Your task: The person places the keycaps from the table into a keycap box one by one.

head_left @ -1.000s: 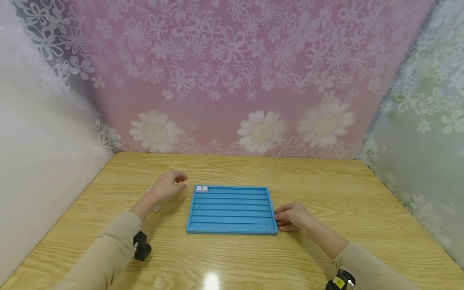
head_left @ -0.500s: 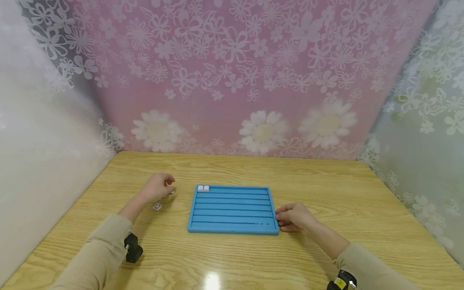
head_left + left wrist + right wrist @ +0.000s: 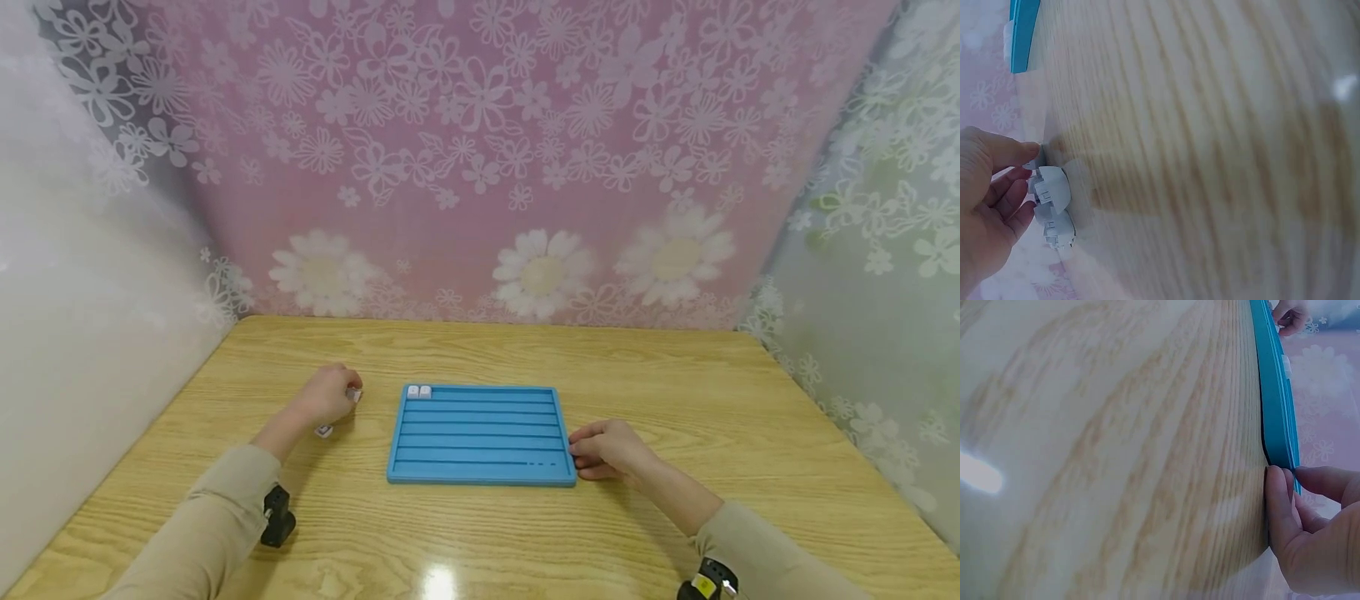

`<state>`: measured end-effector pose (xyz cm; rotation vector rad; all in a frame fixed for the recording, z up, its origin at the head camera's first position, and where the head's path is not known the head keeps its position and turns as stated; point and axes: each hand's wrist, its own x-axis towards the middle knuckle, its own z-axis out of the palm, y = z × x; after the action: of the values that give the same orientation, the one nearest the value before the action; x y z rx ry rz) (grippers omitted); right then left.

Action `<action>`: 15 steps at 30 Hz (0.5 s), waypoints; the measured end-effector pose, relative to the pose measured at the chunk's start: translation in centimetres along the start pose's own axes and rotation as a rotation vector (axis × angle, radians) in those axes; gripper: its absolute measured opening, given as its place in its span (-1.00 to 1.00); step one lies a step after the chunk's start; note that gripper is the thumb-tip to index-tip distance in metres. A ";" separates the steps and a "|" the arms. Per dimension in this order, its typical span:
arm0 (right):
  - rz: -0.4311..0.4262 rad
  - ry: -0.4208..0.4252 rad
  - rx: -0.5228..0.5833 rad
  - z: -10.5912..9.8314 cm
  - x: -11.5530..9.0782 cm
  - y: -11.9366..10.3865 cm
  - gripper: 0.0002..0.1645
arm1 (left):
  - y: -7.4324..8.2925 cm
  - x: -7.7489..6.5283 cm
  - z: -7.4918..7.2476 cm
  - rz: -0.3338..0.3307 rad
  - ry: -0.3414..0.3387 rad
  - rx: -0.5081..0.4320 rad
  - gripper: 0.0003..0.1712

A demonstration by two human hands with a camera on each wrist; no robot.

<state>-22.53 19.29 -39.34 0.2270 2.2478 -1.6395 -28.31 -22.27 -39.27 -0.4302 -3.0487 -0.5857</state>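
A blue ridged tray [image 3: 480,446] lies mid-table, with two white keycaps [image 3: 419,392] side by side in its far left corner. To its left, my left hand [image 3: 327,395] pinches a white keycap [image 3: 1037,159] between thumb and finger, low over the table. Two other keycaps [image 3: 1054,187] stand close by its fingers in the left wrist view, partly hidden by them. In the head view one loose keycap [image 3: 323,431] shows beneath the left hand. My right hand [image 3: 611,448] grips the tray's right edge, thumb at the rim and fingers against the side.
The wooden table [image 3: 480,533] reaches back to a pink flowered curtain [image 3: 450,167]. Pale hangings enclose both sides. A small black camera [image 3: 277,517] is strapped to the left wrist, and another [image 3: 707,579] to the right.
My left hand has drawn back leftward from beside the tray to the loose keycaps and now pinches one. The right hand stays at the tray's edge; the tray has not shifted on the table.
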 end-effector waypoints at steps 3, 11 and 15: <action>0.002 -0.008 0.003 0.0 0.0 0.0 -0.65 | 0.0 0.0 0.1 0.013 -0.008 0.046 -0.75; 0.000 -0.010 0.000 0.0 0.1 0.0 -0.64 | 0.0 -0.2 0.2 0.063 0.006 0.087 -0.78; 0.003 -0.008 0.001 0.0 0.0 0.0 -0.65 | -0.3 -0.2 0.3 0.111 0.029 0.068 -0.80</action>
<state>-22.59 19.32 -39.33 0.2240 2.2395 -1.6372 -28.14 -22.51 -39.65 -0.5786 -2.9828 -0.4776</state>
